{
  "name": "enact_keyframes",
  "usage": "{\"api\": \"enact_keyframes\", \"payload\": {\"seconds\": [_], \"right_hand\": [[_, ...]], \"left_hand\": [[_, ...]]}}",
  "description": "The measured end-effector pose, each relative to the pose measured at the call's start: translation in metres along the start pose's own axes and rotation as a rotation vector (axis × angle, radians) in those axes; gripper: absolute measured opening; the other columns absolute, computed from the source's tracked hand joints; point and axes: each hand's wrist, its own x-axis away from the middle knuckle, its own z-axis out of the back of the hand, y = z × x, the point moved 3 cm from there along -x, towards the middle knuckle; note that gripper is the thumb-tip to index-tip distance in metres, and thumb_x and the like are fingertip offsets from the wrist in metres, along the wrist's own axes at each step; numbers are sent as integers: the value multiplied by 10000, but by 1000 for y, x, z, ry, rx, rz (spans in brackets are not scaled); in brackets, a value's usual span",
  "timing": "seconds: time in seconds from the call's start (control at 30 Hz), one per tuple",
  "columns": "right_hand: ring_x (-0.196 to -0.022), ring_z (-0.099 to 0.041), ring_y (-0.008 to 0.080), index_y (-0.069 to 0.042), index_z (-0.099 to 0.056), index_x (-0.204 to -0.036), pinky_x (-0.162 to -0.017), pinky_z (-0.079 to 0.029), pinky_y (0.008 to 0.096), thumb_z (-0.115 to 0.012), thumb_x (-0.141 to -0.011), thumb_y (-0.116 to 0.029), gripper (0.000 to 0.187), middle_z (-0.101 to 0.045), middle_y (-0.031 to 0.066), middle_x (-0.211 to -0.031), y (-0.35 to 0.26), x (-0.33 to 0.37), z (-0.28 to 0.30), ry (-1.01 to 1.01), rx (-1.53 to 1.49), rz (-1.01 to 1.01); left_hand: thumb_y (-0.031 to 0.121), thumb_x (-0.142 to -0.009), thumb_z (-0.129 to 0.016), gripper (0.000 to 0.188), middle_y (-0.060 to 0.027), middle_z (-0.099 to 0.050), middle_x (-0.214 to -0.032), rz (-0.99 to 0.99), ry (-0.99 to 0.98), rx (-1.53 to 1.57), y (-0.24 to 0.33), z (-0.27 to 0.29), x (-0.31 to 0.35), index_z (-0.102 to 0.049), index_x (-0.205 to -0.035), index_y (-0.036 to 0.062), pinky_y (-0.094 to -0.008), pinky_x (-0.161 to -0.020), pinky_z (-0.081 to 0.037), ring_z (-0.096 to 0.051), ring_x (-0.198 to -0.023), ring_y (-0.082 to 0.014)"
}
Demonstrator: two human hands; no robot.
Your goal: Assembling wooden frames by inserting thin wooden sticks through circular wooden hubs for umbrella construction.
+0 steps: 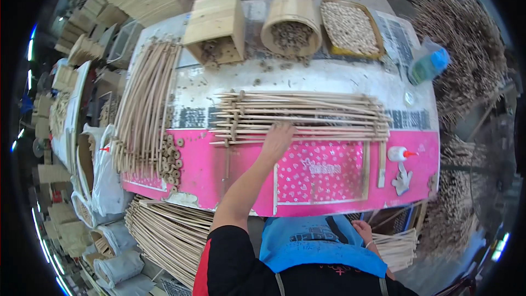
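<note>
The left hand's fingers (284, 127) lie close together, bent over the nearest rods of a row of sticks (323, 114); whether they pinch one, I cannot tell. The left hand (278, 139) touches the near edge of that row, which lies mid-table, running from nine to three o'clock, with crosspieces near both ends.

The right hand (361, 230) is well apart, between four and five o'clock from the left, beside the blue apron (320, 244). Its fingers look loosely curled; I cannot tell whether they hold anything.

Farther out on the table (198, 90), a white bottle (395, 154) with a red tip lies at three, wooden rings (171, 160) between eight and nine, and long sticks (147, 87) near ten. A square box (213, 19) sits at eleven, a round tub (293, 5) at twelve, a tray (353, 52) of pale pieces at one, and a blue-topped bottle (422, 70) at two.
</note>
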Motion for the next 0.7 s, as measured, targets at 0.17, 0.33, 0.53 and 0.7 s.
{"api": "enact_keyframes", "payload": {"seconds": [0.17, 0.33, 0.53, 0.7], "right_hand": [[-870, -656, 156, -14, -699, -1016, -805, -515, 300, -652, -889, -153, 194, -709, 82, -931, -9, -16, 5, -64, 204, 205], [-816, -625, 116, -23, -702, -1001, -755, -511, 275, -650, -873, -117, 167, -691, 35, -885, -21, -37, 6, -72, 105, 164], [-783, -587, 114, 4, -689, -1032, -721, -479, 258, -626, -885, -125, 205, -656, 30, -846, -50, -45, 9, -151, 170, 38], [-727, -593, 112, 0, -666, -1092, -677, -486, 247, -609, -904, -132, 237, -662, 40, -840, -40, -73, 5, -252, 95, -9]], "left_hand": [[191, -837, -570, 268, -87, -576, -1133, -33, -9, -168, -4, -5, -1, -585, -1090, 105, -408, -943, -421, -566, -1094, -245], [181, -818, -599, 318, -91, -589, -1104, 31, -42, -38, -6, 3, -4, -545, -1122, 105, -400, -966, -396, -572, -1078, -259], [178, -783, -650, 379, -96, -587, -1097, 42, 73, -8, -6, 14, 3, -538, -1135, 92, -387, -945, -405, -569, -1068, -262], [175, -811, -613, 313, -99, -578, -1147, 69, 147, 55, -8, 25, 22, -547, -1101, 76, -381, -970, -404, -556, -1111, -252]]}}
